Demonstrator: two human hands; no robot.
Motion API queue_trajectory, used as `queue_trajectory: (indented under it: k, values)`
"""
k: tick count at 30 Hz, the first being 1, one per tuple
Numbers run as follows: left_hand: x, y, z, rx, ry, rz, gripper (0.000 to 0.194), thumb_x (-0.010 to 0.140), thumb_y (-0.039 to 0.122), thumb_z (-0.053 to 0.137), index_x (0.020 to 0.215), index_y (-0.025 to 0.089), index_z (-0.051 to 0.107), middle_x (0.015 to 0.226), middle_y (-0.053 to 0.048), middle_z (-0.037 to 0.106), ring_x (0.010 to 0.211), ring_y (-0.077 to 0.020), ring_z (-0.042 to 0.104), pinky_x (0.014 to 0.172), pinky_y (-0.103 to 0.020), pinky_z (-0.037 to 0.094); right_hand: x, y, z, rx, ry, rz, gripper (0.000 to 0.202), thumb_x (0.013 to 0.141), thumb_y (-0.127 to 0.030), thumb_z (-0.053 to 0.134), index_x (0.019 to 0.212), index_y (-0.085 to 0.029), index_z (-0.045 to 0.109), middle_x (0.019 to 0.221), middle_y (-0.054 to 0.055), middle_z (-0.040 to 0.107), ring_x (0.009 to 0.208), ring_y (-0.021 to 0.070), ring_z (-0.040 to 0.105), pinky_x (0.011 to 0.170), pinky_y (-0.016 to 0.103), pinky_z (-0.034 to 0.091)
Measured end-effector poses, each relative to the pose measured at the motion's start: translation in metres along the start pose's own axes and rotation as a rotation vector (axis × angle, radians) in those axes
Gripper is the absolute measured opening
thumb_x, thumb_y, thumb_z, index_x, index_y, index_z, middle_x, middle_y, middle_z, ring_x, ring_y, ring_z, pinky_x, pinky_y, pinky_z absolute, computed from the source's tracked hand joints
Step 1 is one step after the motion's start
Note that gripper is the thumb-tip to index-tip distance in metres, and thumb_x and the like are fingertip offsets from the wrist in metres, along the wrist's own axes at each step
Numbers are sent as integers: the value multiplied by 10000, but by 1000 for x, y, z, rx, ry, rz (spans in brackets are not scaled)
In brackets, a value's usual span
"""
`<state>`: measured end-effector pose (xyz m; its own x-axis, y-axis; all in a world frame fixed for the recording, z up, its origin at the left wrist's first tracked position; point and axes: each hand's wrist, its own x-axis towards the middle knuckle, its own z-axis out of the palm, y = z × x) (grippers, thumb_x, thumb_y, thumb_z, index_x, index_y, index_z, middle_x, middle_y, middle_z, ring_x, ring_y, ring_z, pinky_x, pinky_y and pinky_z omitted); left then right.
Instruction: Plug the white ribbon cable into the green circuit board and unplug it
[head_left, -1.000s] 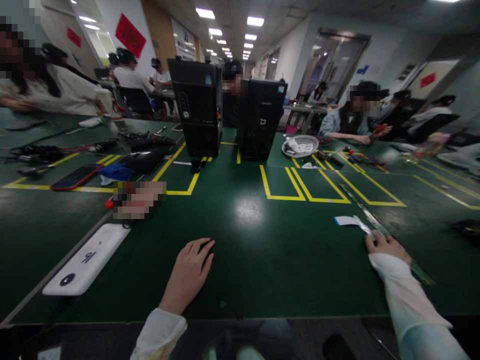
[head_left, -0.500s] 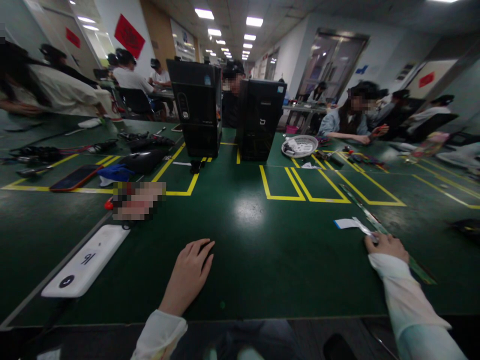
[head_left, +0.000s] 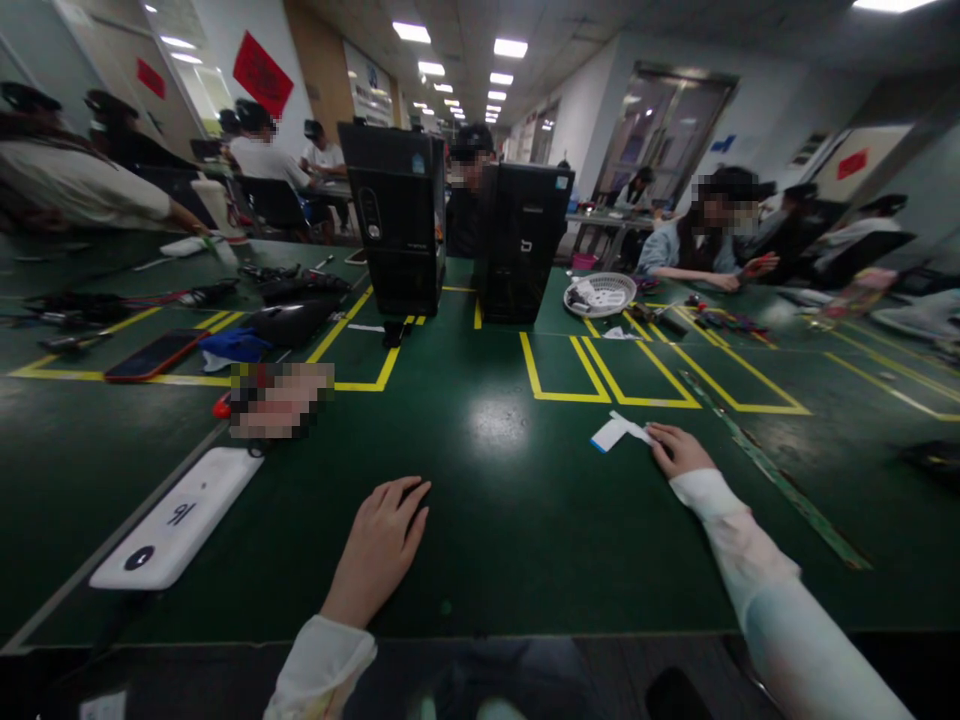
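Note:
A white flat ribbon cable (head_left: 613, 432) with a blue end is pinched at its right end by my right hand (head_left: 681, 452), just over the green tabletop (head_left: 510, 520). To the right of that hand lies a long, thin green circuit board strip (head_left: 787, 485), slanting across the table. My left hand (head_left: 380, 540) rests palm down near the front edge, its fingers stretched out and holding nothing. Left of it is a white power bank-like device (head_left: 180, 520) with a dark round spot.
Two black computer towers (head_left: 401, 220) stand at the back middle. A white basket (head_left: 600, 295) with small parts sits right of them. Yellow tape outlines (head_left: 574, 398) mark the table. A phone (head_left: 154, 355), a blue cloth-like item (head_left: 234, 346) and cables lie at left. People sit around.
My right hand has moved left and slightly away from me with the ribbon cable, leaving the circuit board strip uncovered. My left hand has stayed in place.

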<state>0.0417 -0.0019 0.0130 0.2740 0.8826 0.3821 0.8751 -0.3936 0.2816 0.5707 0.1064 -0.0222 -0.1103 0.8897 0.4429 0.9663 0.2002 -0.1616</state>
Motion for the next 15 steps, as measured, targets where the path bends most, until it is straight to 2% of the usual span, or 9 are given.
queue_trajectory:
  k: [4, 8, 11, 15]
  values:
    - [-1, 0, 0, -6, 3, -2, 341, 939, 277, 427, 1240, 220, 578, 1208, -93, 596, 1109, -246, 541, 953, -456, 464, 32, -62, 21, 104, -3, -156, 361, 862, -297, 425, 1072, -163, 686, 1132, 135, 656, 1056, 260, 597, 931, 474, 488]
    - [-1, 0, -1, -9, 7, 1, 342, 940, 260, 426, 1247, 205, 566, 1214, -94, 584, 1136, -246, 513, 981, -461, 445, 49, -134, 40, 214, -14, -347, 353, 885, -273, 417, 1112, -157, 659, 1143, 148, 636, 1065, 265, 580, 912, 487, 494]
    - [-1, 0, -2, -30, 9, 23, 343, 940, 254, 430, 1256, 214, 557, 1232, -84, 576, 1156, -237, 503, 1000, -449, 435, 49, -187, 48, 262, -63, -455, 349, 889, -261, 433, 1156, -149, 629, 1176, 153, 615, 1080, 260, 566, 906, 468, 494]
    - [-2, 0, -5, -61, 3, 44, 338, 944, 253, 426, 1253, 227, 561, 1239, -71, 584, 1162, -224, 510, 1005, -430, 437, 35, -249, 48, 365, -126, -601, 366, 870, -228, 468, 1216, -169, 573, 1229, 140, 586, 1119, 258, 543, 925, 465, 477]
